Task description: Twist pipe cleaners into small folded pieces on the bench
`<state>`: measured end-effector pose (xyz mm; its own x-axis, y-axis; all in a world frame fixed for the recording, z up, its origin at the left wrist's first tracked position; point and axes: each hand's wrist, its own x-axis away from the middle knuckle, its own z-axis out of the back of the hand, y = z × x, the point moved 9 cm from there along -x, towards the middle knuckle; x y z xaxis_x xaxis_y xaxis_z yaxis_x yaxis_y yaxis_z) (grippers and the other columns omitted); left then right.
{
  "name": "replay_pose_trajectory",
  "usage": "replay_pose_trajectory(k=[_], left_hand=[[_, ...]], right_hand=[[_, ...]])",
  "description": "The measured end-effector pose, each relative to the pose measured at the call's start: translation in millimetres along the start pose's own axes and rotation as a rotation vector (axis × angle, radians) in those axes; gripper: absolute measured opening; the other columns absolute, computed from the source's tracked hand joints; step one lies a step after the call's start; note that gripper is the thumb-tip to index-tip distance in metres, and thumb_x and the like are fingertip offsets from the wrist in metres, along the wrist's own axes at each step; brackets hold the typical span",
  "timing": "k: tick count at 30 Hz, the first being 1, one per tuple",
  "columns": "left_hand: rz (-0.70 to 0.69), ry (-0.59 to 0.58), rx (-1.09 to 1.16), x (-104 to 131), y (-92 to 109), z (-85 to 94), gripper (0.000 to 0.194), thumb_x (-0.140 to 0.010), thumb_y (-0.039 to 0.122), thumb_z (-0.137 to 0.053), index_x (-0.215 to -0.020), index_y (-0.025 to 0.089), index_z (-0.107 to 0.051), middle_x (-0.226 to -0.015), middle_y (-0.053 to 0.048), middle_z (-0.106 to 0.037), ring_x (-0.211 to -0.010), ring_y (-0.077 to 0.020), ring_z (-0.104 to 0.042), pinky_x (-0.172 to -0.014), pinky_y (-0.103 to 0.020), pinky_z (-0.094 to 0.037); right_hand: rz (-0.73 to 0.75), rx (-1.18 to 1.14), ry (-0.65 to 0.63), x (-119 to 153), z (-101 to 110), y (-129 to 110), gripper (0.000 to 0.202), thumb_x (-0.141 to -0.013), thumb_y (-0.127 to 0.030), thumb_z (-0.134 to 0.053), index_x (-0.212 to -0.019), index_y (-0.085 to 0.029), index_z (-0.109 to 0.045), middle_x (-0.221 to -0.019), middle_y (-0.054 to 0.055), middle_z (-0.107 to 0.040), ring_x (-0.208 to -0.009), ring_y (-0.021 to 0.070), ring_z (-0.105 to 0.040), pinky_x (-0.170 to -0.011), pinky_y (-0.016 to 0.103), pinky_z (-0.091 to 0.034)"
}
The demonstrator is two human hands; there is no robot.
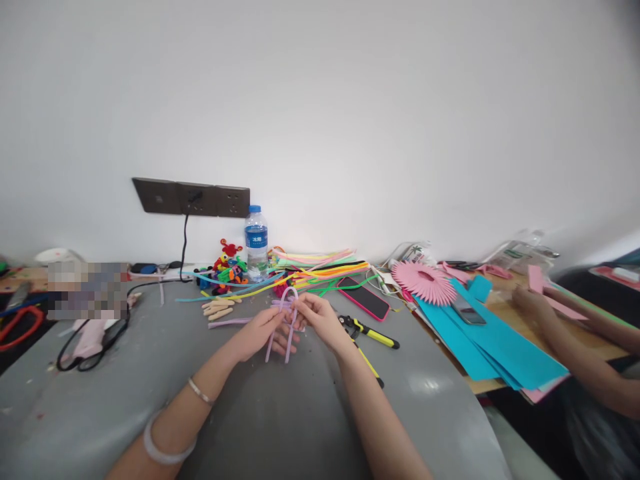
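Note:
A light purple pipe cleaner (289, 292), bent into an upside-down U with both ends hanging down, is held between my hands above the grey table. My left hand (265, 330) is closed on it, fingers pinching near its left side. My right hand (317, 319) pinches the right side of the loop with thumb and forefinger. Behind my fingers more purple pipe cleaner shows, but its shape is partly hidden. Another purple pipe cleaner (227, 323) lies on the table left of my hands.
Wooden clothespins (219, 308), coloured pipe cleaners (330, 272) and a water bottle (257, 243) stand or lie behind my hands. Yellow-handled pliers (373, 333) and a phone (365, 298) are right. A pink glue gun (93, 337) lies left. At right, a co-worker's hands (533, 307) hold pink paper.

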<state>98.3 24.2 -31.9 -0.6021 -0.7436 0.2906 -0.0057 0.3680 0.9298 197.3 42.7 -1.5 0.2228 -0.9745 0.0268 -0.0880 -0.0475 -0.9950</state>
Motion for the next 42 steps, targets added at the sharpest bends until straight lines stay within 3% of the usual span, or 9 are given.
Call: replay_pose_trajectory(k=[5, 8, 20, 23, 27, 30, 35, 38, 42], left_hand=[[-0.047, 0.082, -0.03, -2.4, 1.0, 7.3, 0.052, -0.08, 0.066, -0.056, -0.094, 0.017, -0.053, -0.076, -0.007, -0.071, -0.06, -0.0189, -0.07, -0.057, -0.029, -0.056], [-0.095, 0.095, -0.074, -1.4, 4.8, 7.4, 0.051, -0.08, 0.067, -0.053, -0.095, 0.018, -0.049, -0.066, -0.002, -0.066, -0.049, -0.016, -0.065, -0.047, -0.026, -0.052], [-0.153, 0.115, 0.013, -3.0, 9.0, 8.5, 0.045, -0.08, 0.063, -0.056, -0.082, 0.021, -0.04, -0.054, 0.012, -0.033, -0.037, -0.0022, -0.021, -0.036, -0.014, -0.016], [-0.127, 0.094, 0.036, 1.1, 12.3, 5.8, 0.048, -0.078, 0.065, -0.058, -0.08, 0.021, -0.04, -0.055, 0.012, -0.027, -0.04, -0.0027, -0.016, -0.038, -0.015, -0.013], [-0.042, -0.077, 0.121, 9.3, 14.9, -10.8, 0.047, -0.08, 0.064, -0.058, -0.082, 0.018, -0.048, -0.055, 0.012, -0.022, -0.042, -0.0034, -0.011, -0.039, -0.016, -0.011], [0.028, -0.23, 0.219, 14.9, 12.9, -25.9, 0.05, -0.082, 0.064, -0.055, -0.082, 0.015, -0.056, -0.055, 0.01, -0.026, -0.042, -0.0033, -0.018, -0.04, -0.015, -0.018], [-0.007, -0.327, 0.24, 18.3, 13.4, -31.6, 0.042, -0.086, 0.051, -0.06, -0.103, 0.013, -0.064, -0.076, -0.006, -0.064, -0.068, -0.0159, -0.063, -0.065, -0.029, -0.051], [-0.008, -0.319, 0.187, 18.5, 12.4, -26.6, 0.039, -0.088, 0.044, -0.061, -0.111, 0.012, -0.065, -0.092, -0.014, -0.072, -0.084, -0.0223, -0.069, -0.074, -0.033, -0.052], [0.046, -0.284, 0.104, 17.4, 7.5, -20.2, 0.042, -0.087, 0.044, -0.063, -0.112, 0.011, -0.067, -0.099, -0.019, -0.074, -0.084, -0.0232, -0.072, -0.074, -0.032, -0.053]], right_hand=[[0.004, 0.063, 0.007, -4.4, -6.3, -0.2, 0.038, -0.07, -0.054, -0.072, -0.074, -0.018, -0.061, -0.058, -0.002, -0.063, -0.048, 0.0107, -0.06, -0.047, 0.02, -0.044], [0.046, 0.082, 0.072, -7.3, -2.0, -3.9, 0.037, -0.067, -0.051, -0.076, -0.074, -0.018, -0.06, -0.055, -0.003, -0.061, -0.047, 0.0104, -0.056, -0.046, 0.021, -0.042], [0.188, 0.217, 0.176, -11.3, -0.6, -21.9, 0.033, -0.064, -0.047, -0.079, -0.068, -0.018, -0.063, -0.058, -0.002, -0.056, -0.051, 0.0102, -0.045, -0.05, 0.023, -0.036], [0.202, 0.147, 0.099, -13.6, -3.5, -22.7, 0.031, -0.066, -0.046, -0.078, -0.069, -0.018, -0.064, -0.06, -0.003, -0.057, -0.053, 0.0107, -0.047, -0.054, 0.024, -0.04], [0.108, -0.16, -0.118, -14.9, -14.6, -9.6, 0.03, -0.067, -0.047, -0.078, -0.073, -0.019, -0.068, -0.073, 0.0, -0.067, -0.054, 0.0104, -0.053, -0.062, 0.027, -0.046], [0.053, -0.301, -0.11, -15.0, -9.6, 0.6, 0.03, -0.06, -0.045, -0.084, -0.071, -0.019, -0.073, -0.074, 0.002, -0.07, -0.062, 0.0124, -0.06, -0.067, 0.028, -0.049], [0.002, -0.354, 0.073, -15.5, 16.3, 8.1, 0.029, -0.052, -0.039, -0.089, -0.067, -0.019, -0.075, -0.07, 0.002, -0.072, -0.071, 0.0158, -0.066, -0.075, 0.03, -0.05], [0.016, -0.307, 0.107, -14.5, 27.5, 1.2, 0.027, -0.054, -0.038, -0.088, -0.067, -0.019, -0.075, -0.072, 0.003, -0.073, -0.075, 0.0175, -0.067, -0.078, 0.032, -0.05], [0.068, -0.19, 0.083, -12.1, 34.2, -12.0, 0.025, -0.058, -0.04, -0.085, -0.07, -0.02, -0.077, -0.076, 0.003, -0.075, -0.075, 0.0182, -0.066, -0.078, 0.032, -0.049]])
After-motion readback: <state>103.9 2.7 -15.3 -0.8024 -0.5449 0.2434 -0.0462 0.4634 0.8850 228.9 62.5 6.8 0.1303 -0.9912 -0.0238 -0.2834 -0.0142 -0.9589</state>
